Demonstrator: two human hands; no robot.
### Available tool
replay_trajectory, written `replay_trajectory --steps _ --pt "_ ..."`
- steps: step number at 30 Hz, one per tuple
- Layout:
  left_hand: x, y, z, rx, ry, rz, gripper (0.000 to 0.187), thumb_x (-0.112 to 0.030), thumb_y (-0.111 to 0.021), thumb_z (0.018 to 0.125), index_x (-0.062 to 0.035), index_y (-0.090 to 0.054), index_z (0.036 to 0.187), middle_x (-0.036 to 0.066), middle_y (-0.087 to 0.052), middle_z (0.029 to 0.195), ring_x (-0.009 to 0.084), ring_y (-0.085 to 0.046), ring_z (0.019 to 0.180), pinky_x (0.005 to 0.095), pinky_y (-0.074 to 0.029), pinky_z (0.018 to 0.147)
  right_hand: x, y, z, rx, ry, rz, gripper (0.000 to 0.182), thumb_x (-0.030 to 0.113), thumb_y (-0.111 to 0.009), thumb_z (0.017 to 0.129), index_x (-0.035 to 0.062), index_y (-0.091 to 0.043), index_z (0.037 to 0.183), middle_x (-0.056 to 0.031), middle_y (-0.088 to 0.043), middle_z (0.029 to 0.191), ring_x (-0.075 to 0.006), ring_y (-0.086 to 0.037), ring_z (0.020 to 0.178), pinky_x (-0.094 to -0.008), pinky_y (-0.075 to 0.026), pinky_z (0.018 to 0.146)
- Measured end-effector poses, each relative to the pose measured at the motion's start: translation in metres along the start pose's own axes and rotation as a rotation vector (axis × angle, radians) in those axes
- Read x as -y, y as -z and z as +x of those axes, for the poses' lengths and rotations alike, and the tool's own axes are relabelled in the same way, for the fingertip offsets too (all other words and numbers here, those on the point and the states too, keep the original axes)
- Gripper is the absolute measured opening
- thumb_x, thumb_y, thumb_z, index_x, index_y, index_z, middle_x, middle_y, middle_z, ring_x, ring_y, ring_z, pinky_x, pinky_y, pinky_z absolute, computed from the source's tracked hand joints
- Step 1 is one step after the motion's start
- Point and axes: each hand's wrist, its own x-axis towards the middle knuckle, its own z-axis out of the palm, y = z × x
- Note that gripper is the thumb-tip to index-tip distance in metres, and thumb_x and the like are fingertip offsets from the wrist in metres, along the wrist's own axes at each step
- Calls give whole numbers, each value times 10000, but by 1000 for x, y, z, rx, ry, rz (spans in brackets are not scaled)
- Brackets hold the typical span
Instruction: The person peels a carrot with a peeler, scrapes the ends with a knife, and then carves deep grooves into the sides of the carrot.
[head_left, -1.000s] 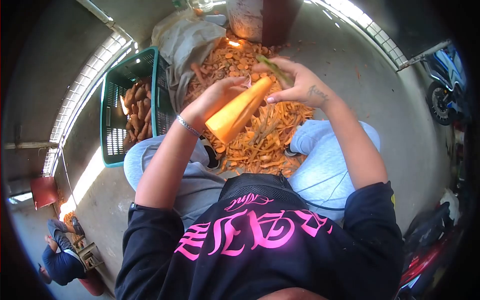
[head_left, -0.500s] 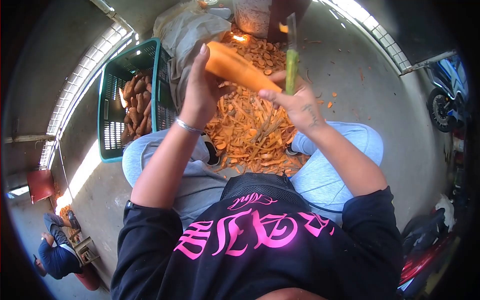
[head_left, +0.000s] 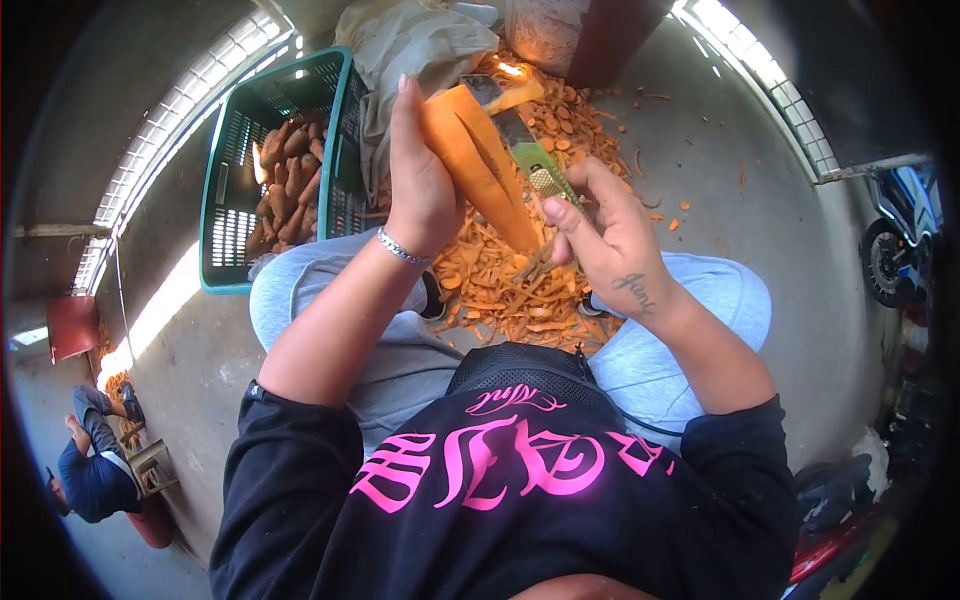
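My left hand [head_left: 425,185] is closed round the upper end of a large peeled carrot [head_left: 468,145], thumb pointing up along its side. The carrot is bright orange, tapers downward and has a long dark groove on its face. My right hand [head_left: 608,225] grips the green handle of a knife [head_left: 537,165]. Its blade points up and away beside the carrot, with an orange strip [head_left: 517,97] at its far end. Below both hands lies a heap of orange peelings [head_left: 520,300] and round slices, between my feet.
A green plastic crate [head_left: 352,125] holding several unpeeled carrots [head_left: 290,180] stands on the left. A pale sack [head_left: 405,50] lies beside it, and a whitish container [head_left: 545,30] stands beyond the heap. Another person [head_left: 95,470] sits at far left; a blue motorcycle [head_left: 900,235] is at right.
The carrot has turned steeper, its lower tip now pointing down. My right hand has moved slightly lower, off the carrot's tip, and the knife has tilted left toward the carrot.
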Motion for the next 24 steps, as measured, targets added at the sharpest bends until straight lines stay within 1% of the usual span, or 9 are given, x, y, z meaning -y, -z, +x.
replay_trajectory --steps 2,4,7,9,11,14,20,23,24 --pt "-3 -2 -2 -16 -16 30 539 -609 -453 925 -95 -588 1020 47 -622 933 174 -607 859 330 -505 807 -3 0 -1 -5 76 -165 196 131 -559 956 11 -507 1102 -98 -602 878 -210 -636 816 -324 -490 736" --pt "-3 -4 -2 -40 -11 -8 544 -601 -450 929 -88 -586 1047 50 -623 943 178 -609 866 328 -502 816 0 -6 1 -27 190 -150 273 91 -538 953 14 -486 1210 -146 -621 1049 -274 -637 978 -348 -484 848" --pt "0 0 1 -38 -31 -22 548 -591 -445 935 -79 -584 1075 55 -625 961 180 -612 888 329 -497 839 -2 -10 5 -27 364 -179 391 42 -512 950 30 -449 1336 -181 -583 1256 -322 -581 1162 -365 -431 987" --pt "0 2 1 -21 -38 -7 548 -585 -441 939 -76 -584 1082 57 -627 970 181 -614 904 330 -494 854 -3 -10 7 -17 436 -211 429 16 -498 948 39 -441 1372 -183 -555 1323 -329 -547 1222 -368 -394 1041" --pt "-4 0 -2 3 -29 19 545 -582 -436 941 -76 -584 1081 58 -628 976 183 -614 918 332 -493 866 -3 -10 8 -11 465 -240 433 -6 -488 944 43 -451 1374 -174 -548 1336 -325 -534 1237 -367 -370 1066" --pt "-5 -6 -3 -9 -43 -1 550 -584 -434 942 -76 -576 1100 59 -625 994 178 -615 929 331 -491 876 -6 -11 8 -30 497 -285 420 -7 -495 940 34 -470 1358 -168 -551 1336 -319 -533 1240 -367 -370 1067" --pt "-7 -6 -6 -17 -41 10 536 -559 -430 956 -73 -551 1147 61 -617 1037 177 -615 945 332 -485 898 -4 -12 5 -17 425 -215 429 -6 -498 940 33 -463 1366 -170 -550 1336 -314 -529 1247 -358 -385 1056" --pt "-4 -2 -4 31 -120 96 536 -557 -404 973 -74 -547 1155 51 -608 1012 157 -603 903 308 -486 853 -2 -13 3 -17 384 -202 433 -10 -497 939 39 -465 1368 -170 -554 1331 -315 -540 1235 -352 -395 1047" --pt "-6 -4 -6 12 -159 180 539 -568 -380 973 -66 -554 1071 56 -609 924 147 -603 823 291 -487 780 0 -12 2 -18 374 -203 436 -12 -498 938 41 -465 1369 -169 -556 1329 -316 -545 1229 -352 -398 1044"
